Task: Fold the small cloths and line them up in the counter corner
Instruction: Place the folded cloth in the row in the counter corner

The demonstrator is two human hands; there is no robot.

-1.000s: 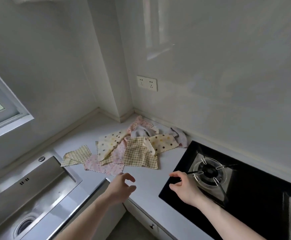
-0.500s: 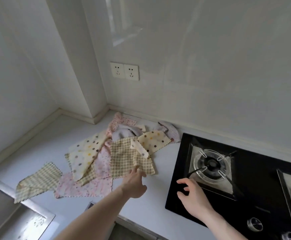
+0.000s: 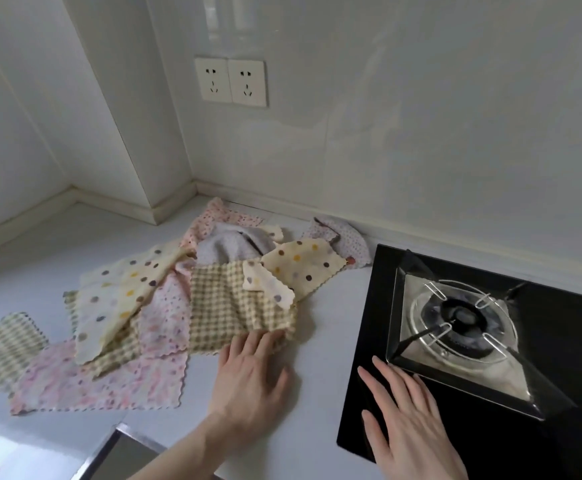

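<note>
- Checked olive-and-cream fabric now lies under the left hand (image 3: 248, 372): half a second ago that hand was in the air short of the pile, and it has since come down onto the near edge of the gingham cloth (image 3: 237, 306).
- Its fingertips (image 3: 265, 341) rest on the hem with the fingers fairly straight; whether the thumb has tucked beneath the edge is hidden, so I read this as a touch, not yet a firm pinch.
- The right hand (image 3: 411, 420) has dropped too. It was raised and loosely curled; now it lies flat, fingers spread and straight, on the near corner of the black hob (image 3: 559, 341), holding nothing.
- The view has also drawn closer to the pile, so the sink that showed a second ago is nearly out of sight.
- For the task, this looks like the very start: the first cloth is being picked, and nothing is folded yet.
- The cloths lie in a loose overlapping heap on the white counter (image 3: 327, 306), between the corner pillar and the hob. The gingham cloth sits on top at the near right, with a curled corner of the yellow dotted cloth (image 3: 303, 261) lapping over its far edge.
- A pink floral cloth (image 3: 102, 382) spreads at the near left, and a second checked cloth (image 3: 2, 348) lies apart at the far left.
- The left forearm reaches in from the lower edge, wrist low, palm down.
</note>
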